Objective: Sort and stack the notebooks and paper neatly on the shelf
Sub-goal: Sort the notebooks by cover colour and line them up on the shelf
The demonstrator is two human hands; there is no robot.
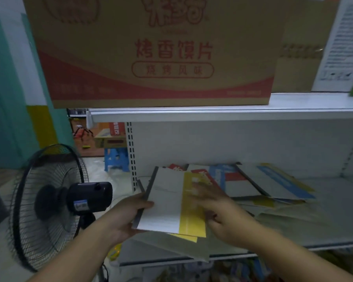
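We log a white metal shelf (334, 210) carrying a loose fan of blue, red and yellow notebooks and paper (273, 186), right of centre. At its left front sits a white-and-yellow notebook (165, 202), long axis pointing away from us. Our left hand (126, 214) grips its grey spine (149, 192); our right hand (218, 208), blurred, fingers outstretched on the yellow band (192, 220), is nearer the fan.

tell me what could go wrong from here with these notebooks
1. The sheets under the notebook overhang the front edge of the shelf; a nudge could slide them off.
2. The left hand grips the notebook by its spine side only, so it may tip under the right hand.
3. The pile behind lies fanned and crooked; anything stacked on it could slip.
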